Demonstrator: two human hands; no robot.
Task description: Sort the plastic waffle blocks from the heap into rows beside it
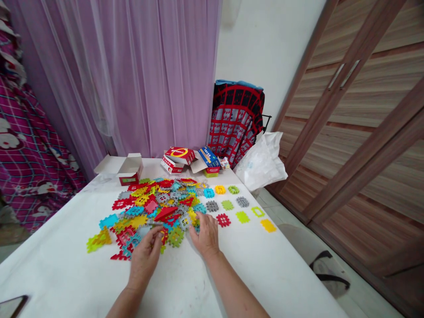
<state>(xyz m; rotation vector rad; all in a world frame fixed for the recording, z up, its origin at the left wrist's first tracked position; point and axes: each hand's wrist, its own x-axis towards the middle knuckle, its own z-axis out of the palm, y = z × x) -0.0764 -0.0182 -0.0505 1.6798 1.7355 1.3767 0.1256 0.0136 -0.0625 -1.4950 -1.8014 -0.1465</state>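
White table (66, 265) fills the near field, purple curtain (132, 75) behind it, wood wardrobe (364, 110) on the right, a red-and-black grid cloth (236, 117) over a chair at the far end with a white bag (261, 163) beside it. Far edge of the table holds an open small box (130, 170) and a stack of red and blue boxes (188, 160). Centre: a loose pile (155, 207) of coloured plastic interlocking tiles, mixed colours, overlapping. Right of the pile, single tiles sit apart in neat rows (238, 205), well spaced, none touching. Step in hand looks like picking through the pile's near edge and sorting pieces out to the rows. Left hand (145, 254) is at the near edge, fingers pinched on a small tile, colour hard to read under the fingertips. Right hand (207, 234) rests palm-down at the pile's near-right edge, fingers curled over tiles there; can't tell whether it grips one. Red tile (223, 219) lies just right of the right hand, nearest row piece. Next move likely needs the pinched tile lifted free without dragging its neighbours, since the pieces overlap and may snag.
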